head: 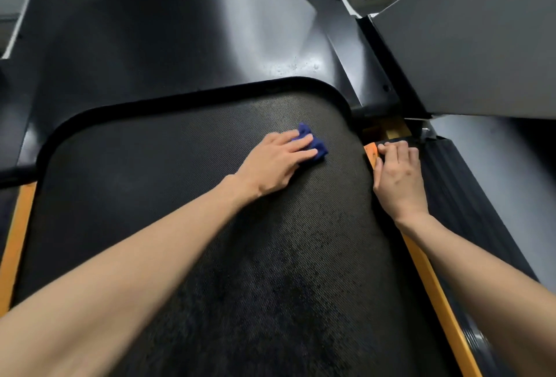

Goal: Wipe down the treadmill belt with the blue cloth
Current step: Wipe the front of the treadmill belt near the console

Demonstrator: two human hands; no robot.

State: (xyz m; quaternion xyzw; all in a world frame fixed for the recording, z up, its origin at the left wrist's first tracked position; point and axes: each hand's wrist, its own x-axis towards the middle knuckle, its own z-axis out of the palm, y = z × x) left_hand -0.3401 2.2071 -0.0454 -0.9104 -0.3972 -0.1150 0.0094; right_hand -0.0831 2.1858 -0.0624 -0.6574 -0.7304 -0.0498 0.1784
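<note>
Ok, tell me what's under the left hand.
The blue cloth, bunched and pressed onto the treadmill belt by the left hand. Only its far edge shows past the fingers; the rest is covered by the hand.

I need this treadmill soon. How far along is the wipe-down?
Done: the near belt looks darker and mottled, possibly already wiped damp. In hand: the left hand presses the blue cloth on the belt's front right corner; the right hand braces on the side rail. Left: the paler left front area, apparently.
</note>
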